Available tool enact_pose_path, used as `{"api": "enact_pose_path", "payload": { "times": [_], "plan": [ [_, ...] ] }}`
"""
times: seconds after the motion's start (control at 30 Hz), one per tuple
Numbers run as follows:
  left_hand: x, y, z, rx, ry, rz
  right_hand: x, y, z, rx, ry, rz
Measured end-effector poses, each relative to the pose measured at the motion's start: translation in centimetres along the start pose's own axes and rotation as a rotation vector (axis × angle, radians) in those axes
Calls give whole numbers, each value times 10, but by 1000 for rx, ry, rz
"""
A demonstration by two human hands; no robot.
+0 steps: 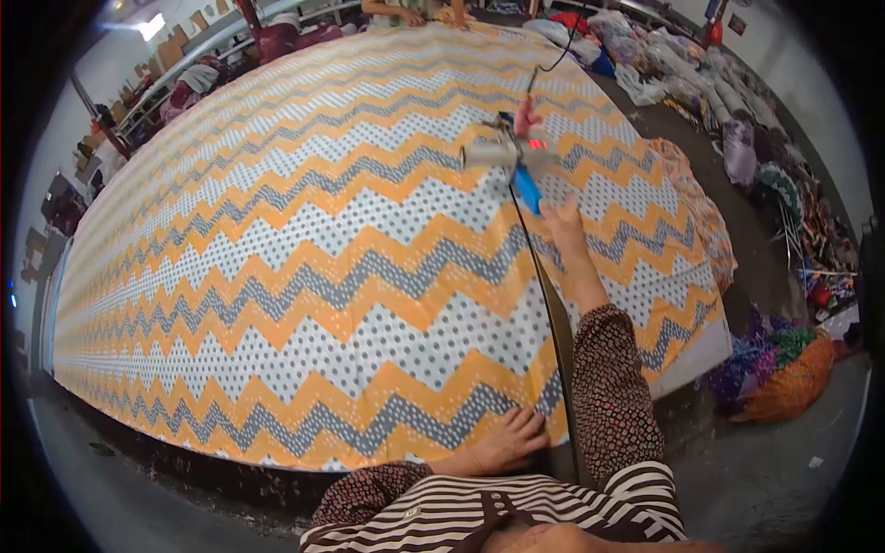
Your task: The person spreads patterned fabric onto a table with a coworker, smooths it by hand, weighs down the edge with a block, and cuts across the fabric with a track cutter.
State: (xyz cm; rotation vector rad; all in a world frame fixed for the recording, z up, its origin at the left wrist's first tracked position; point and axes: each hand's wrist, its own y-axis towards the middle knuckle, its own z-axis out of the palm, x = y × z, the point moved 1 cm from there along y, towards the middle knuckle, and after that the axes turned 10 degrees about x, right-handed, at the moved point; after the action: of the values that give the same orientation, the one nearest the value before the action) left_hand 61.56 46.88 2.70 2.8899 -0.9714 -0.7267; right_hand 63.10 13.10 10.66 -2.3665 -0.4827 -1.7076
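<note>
A large spread of cloth (369, 267) with orange, grey and white zigzags and dots covers the table. On its right part stands an electric cloth cutter (487, 155) with a silver motor body and a blue handle (527, 191). My right hand (564, 223) is closed at the lower end of that handle, arm stretched forward; its fingers are slightly blurred. A long dark slit (550, 313) runs through the cloth from the cutter back to the near edge. My left hand (509, 441) lies flat on the cloth, fingers spread, left of the slit.
A black power cord (558, 64) rises from the cutter. Across the table are another person's hands (415, 18). Bagged bundles (678, 60) line the right side, and an orange bundle (788, 382) lies on the floor. Gathered patterned cloth (698, 203) hangs at the table's right edge.
</note>
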Motion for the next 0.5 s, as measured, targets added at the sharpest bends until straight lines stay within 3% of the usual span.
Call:
{"api": "enact_pose_path", "payload": {
  "times": [0.07, 0.17, 0.23, 0.3, 0.33, 0.37, 0.43, 0.5],
  "plan": [
    [7, -1, 10, -31, 73, 15, -8, 16, -1, 45, -10, -154],
    [8, -1, 24, -118, 155, 5, -4, -18, -30, 160, -12, -102],
    [7, -1, 18, -71, 54, 4, -70, -43, -77, 129, -74, -58],
    [9, -2, 24, -118, 81, 3, -83, -108, -107, 42, -424, 152],
    [10, -1, 28, -128, 97, 0, -91, -133, -117, 23, -834, 339],
    [8, 1, 32, -134, 108, -2, -126, -167, -129, -98, -976, -114],
    [7, 2, 32, -147, 135, -8, -144, -199, -138, -50, -885, 252],
    [6, 1, 20, -69, 130, -2, -148, -208, -138, -92, -864, 201]
  ]
}}
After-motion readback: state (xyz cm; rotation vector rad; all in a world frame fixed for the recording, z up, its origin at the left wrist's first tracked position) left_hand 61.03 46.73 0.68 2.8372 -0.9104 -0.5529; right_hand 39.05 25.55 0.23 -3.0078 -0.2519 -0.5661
